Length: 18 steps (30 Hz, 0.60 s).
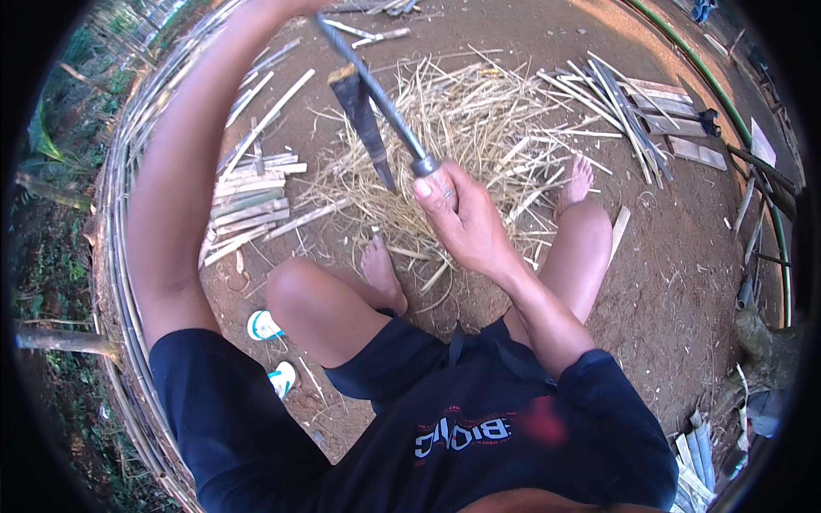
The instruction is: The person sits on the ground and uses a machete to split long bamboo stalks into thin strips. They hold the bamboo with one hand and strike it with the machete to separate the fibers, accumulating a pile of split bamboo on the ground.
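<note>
My right hand (469, 224) is closed round the grip of a long-bladed knife (376, 90), thumb along the metal collar. The narrow grey blade slants up and left, away from my body. At the top edge, my left hand (286, 5) is beside the blade's far end; its fingers are cut off by the frame, so I cannot tell whether they touch it. Just left of the blade is a dark tapered piece (363, 124) with a pale wooden top, its narrow end down by the shavings. Beneath both lies a heap of straw-coloured shavings (462, 111) between my bare feet.
Split strips (248, 201) are stacked at left, with long poles (120, 256) along that edge. More strips (611, 107) and flat boards (676, 111) lie at far right. White-and-blue sandals (263, 325) sit by my left knee. A green hose-like line (727, 103) curves along the right.
</note>
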### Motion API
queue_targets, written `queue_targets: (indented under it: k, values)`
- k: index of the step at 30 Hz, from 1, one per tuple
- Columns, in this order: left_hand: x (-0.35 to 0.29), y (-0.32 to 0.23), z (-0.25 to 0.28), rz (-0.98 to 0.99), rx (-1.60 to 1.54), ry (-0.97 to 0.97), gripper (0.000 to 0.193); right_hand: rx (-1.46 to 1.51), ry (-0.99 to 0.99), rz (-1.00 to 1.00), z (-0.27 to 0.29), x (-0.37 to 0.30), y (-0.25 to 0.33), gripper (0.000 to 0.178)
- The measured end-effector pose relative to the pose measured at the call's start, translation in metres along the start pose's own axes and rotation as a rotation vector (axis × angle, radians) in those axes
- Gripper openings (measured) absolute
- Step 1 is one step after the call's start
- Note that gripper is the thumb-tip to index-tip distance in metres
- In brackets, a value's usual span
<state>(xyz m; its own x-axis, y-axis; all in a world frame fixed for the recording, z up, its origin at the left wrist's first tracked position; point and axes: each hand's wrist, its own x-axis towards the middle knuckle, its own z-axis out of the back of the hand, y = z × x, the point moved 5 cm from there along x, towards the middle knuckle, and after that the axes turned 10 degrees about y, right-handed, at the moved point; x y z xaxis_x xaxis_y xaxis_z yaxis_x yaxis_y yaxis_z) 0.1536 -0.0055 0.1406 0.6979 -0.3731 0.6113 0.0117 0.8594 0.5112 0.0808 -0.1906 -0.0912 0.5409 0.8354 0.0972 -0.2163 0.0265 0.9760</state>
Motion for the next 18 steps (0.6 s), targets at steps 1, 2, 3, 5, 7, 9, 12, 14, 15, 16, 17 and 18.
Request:
queue_targets:
  k: [1, 2, 3, 5, 7, 9, 12, 14, 15, 16, 17, 18]
  values:
    - [-0.031, -0.003, -0.064, 0.034, -0.055, 0.045, 0.053, -0.017, -0.014, -0.055, 0.006, -0.003, -0.024, 0.046]
    - [-0.045, 0.006, -0.087, 0.053, -0.051, 0.121, 0.053, 0.007, 0.001, -0.065, 0.002, -0.002, -0.029, 0.046]
    - [-0.049, 0.007, -0.08, 0.058, -0.29, 0.058, 0.054, -0.077, -0.021, -0.078, 0.001, 0.0, -0.03, 0.047]
    - [-0.054, 0.026, -0.064, 0.228, -0.328, -0.023, 0.05, -0.054, -0.05, -0.033, -0.004, 0.004, -0.034, 0.047]
    - [-0.07, 0.038, -0.054, 0.358, -0.568, -0.033, 0.044, -0.072, -0.012, -0.066, -0.004, 0.011, -0.035, 0.045]
    - [-0.085, 0.02, -0.019, 0.45, -1.034, 0.031, 0.035, -0.028, 0.007, -0.095, -0.003, 0.009, -0.04, 0.046]
    - [-0.109, -0.031, 0.012, 0.364, -0.777, 0.266, 0.027, 0.123, 0.033, -0.131, 0.0, 0.011, -0.044, 0.047]
    - [-0.135, -0.037, 0.008, 0.504, -0.748, 0.506, 0.02, 0.352, 0.145, -0.224, -0.008, 0.015, -0.046, 0.048]
    - [-0.139, -0.039, 0.014, 0.505, -0.682, 0.443, 0.015, 0.404, 0.151, -0.224, -0.011, 0.015, -0.045, 0.047]
    - [-0.145, -0.037, 0.014, 0.532, -0.722, 0.435, 0.015, 0.32, 0.116, -0.168, -0.012, 0.014, -0.039, 0.047]
    - [-0.149, -0.033, 0.015, 0.557, -0.759, 0.426, 0.016, 0.238, 0.082, -0.108, -0.014, 0.012, -0.028, 0.047]
    - [-0.152, -0.033, 0.013, 0.58, -0.801, 0.419, 0.016, 0.156, 0.043, -0.054, -0.014, 0.01, -0.02, 0.046]
